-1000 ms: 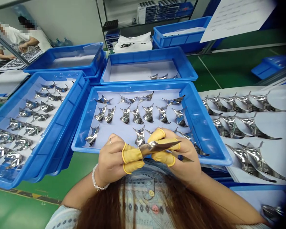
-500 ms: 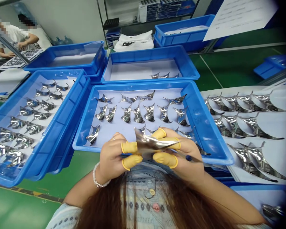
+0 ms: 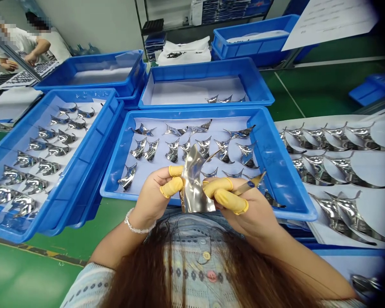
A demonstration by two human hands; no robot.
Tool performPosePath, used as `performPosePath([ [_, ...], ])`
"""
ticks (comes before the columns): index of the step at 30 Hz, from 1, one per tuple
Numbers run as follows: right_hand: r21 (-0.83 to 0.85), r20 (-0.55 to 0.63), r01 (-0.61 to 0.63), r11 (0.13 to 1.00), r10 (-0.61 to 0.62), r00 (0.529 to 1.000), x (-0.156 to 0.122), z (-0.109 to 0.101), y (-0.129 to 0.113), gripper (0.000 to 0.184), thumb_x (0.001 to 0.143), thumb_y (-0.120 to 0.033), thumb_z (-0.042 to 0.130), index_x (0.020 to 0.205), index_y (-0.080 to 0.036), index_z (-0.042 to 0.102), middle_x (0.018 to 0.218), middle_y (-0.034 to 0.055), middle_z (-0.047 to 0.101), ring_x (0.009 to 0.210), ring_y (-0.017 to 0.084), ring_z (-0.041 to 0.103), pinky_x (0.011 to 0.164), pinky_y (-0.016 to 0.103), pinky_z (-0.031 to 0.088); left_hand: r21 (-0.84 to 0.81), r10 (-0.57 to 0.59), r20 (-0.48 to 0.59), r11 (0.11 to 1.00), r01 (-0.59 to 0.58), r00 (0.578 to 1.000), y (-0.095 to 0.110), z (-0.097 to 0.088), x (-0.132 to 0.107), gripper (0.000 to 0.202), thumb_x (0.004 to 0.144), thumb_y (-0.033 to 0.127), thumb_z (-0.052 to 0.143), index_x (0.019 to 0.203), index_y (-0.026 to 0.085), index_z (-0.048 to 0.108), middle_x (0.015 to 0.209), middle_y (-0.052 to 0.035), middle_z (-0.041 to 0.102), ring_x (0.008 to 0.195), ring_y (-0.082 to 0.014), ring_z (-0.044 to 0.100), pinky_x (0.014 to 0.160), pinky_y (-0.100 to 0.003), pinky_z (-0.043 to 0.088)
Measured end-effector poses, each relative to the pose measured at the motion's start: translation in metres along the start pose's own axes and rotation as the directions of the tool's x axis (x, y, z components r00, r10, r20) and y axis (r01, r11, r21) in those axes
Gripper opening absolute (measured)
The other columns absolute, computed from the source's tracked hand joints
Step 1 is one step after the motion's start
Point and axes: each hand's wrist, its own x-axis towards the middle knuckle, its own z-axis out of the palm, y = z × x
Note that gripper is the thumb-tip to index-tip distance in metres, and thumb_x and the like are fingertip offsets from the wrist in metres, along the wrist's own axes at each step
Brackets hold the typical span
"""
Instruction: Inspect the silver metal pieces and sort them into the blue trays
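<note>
A curved, shiny metal part with pointed corners is held up between my hands, in front of my chest. My left hand, in yellow finger cots, pinches its left edge. My right hand, also with yellow finger cots, grips its right edge between thumb and fingers. A thin pen-like tool with a dark blue band lies across the right hand's fingers; its exact kind is unclear. Behind the hands, a blue tray lined with white paper holds several similar metal parts in rows.
At left stands a stacked blue tray of similar parts. Another blue tray lies behind the middle one. On the right, a white sheet carries larger curved parts. A printed paper hangs at upper right. A person works at far left.
The metal part has turned from nearly level to upright, its broad face now toward me. My fingers have shifted along its edges, and the pen-like tool has tilted upward.
</note>
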Motion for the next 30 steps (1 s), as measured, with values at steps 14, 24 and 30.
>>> performPosePath([
  [14, 0.260, -0.011, -0.175, 0.950, 0.185, 0.983, 0.010, -0.009, 0.008, 0.044, 0.074, -0.049, 0.080, 0.064, -0.020, 0.049, 0.052, -0.0090, 0.035, 0.043, 0.005, 0.019, 0.042, 0.020, 0.018, 0.155, -0.025, 0.092, 0.988, 0.010, 0.995, 0.005, -0.002, -0.010, 0.051, 0.074, 0.067, 0.073, 0.062, 0.018, 0.069, 0.057, -0.0030, 0.056, 0.058, -0.0159, 0.050, 0.057, -0.031, 0.044],
  [24, 0.400, 0.047, -0.313, 0.861, 0.322, 0.946, 0.010, -0.005, 0.019, 0.043, 0.070, -0.041, 0.083, 0.073, -0.022, 0.045, 0.060, -0.0088, 0.041, 0.044, 0.004, 0.017, 0.040, 0.018, 0.013, 0.138, -0.046, -0.006, 0.989, 0.046, 0.999, 0.005, 0.001, -0.015, 0.049, 0.067, 0.061, 0.083, 0.056, 0.017, 0.063, 0.057, -0.0022, 0.056, 0.059, -0.0147, 0.048, 0.059, -0.031, 0.044],
  [30, 0.275, 0.014, -0.166, 0.947, 0.169, 0.986, 0.007, -0.008, 0.019, 0.042, 0.076, -0.051, 0.081, 0.071, -0.021, 0.053, 0.054, -0.0086, 0.037, 0.044, 0.006, 0.022, 0.043, 0.021, 0.018, 0.183, 0.084, 0.029, 0.979, -0.088, 0.996, 0.008, -0.002, -0.011, 0.039, 0.074, 0.055, 0.080, 0.064, 0.018, 0.072, 0.056, -0.0001, 0.056, 0.058, -0.0135, 0.051, 0.060, -0.027, 0.047],
])
